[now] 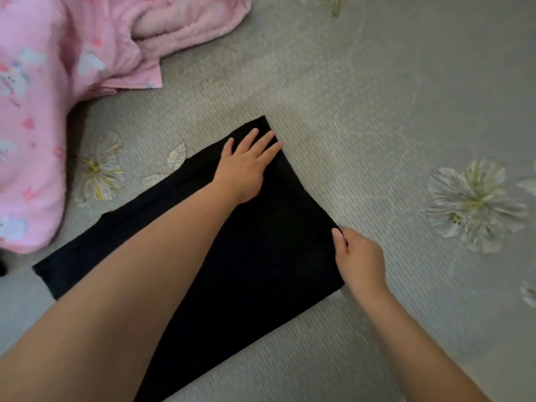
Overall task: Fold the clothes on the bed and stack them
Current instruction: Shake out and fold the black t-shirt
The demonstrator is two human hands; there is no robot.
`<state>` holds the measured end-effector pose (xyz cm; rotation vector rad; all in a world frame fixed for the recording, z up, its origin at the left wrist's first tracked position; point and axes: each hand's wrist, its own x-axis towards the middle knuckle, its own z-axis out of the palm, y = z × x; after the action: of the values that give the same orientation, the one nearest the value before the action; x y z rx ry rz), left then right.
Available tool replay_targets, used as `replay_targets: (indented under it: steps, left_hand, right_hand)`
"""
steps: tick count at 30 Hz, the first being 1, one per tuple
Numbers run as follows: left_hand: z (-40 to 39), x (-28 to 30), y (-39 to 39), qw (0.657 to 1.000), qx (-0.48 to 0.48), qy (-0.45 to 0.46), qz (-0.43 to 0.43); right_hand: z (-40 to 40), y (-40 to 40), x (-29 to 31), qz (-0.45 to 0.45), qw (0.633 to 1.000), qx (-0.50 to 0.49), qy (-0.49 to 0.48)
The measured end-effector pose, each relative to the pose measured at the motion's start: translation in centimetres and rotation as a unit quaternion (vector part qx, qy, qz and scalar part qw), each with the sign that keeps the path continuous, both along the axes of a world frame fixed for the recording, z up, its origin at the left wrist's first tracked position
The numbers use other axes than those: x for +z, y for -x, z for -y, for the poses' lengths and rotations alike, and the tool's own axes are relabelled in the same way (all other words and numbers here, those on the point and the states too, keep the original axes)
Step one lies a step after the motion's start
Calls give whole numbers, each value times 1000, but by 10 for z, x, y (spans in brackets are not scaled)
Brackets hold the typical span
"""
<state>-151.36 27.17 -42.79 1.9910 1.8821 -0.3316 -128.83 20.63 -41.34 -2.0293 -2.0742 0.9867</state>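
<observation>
Now the black garment [232, 256] lies flat on the bed [377, 111], long axis seven to one o'clock; left hand [246, 166] presses spread at the far corner, right hand [358, 258] pinches the three-o'clock edge, nearer.

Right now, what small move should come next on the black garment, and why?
Probably fold the right edge leftward: the left hand presses the black garment flat, while the right hand pinches its right edge, and it lies wide and unstacked.

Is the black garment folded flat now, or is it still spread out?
Folded flat: the black garment lies as a neat rectangle with straight edges. The left hand presses it; the right hand pinches its edge.
</observation>
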Motion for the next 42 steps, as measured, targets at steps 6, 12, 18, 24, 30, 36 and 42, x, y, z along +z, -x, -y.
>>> replay_targets:
  steps: [6,12,18,24,30,36,42]
  left_hand:
    - [-19,7,-1,994,-90,-3,-57]
    - [-29,24,11,959,-267,25,-87]
    - [-27,47,9,973,-216,-55,-55]
    - [-37,85,-17,951,-176,-248,-50]
    - [11,110,18,961,-152,-230,13]
    - [99,105,62,949,-228,-210,-51]
    - [170,76,88,951,-223,-198,-87]
  right_hand:
    - [-8,1,-1,10,998,-45,39]
    - [-3,-4,0,21,998,-3,60]
    - [-22,-17,9,32,999,-28,-21]
    - [-77,-37,50,55,962,-82,-256]
    - [-21,-20,90,36,941,32,-335]
    - [104,17,83,1,956,145,-255]
    - [187,53,39,2,965,170,-201]
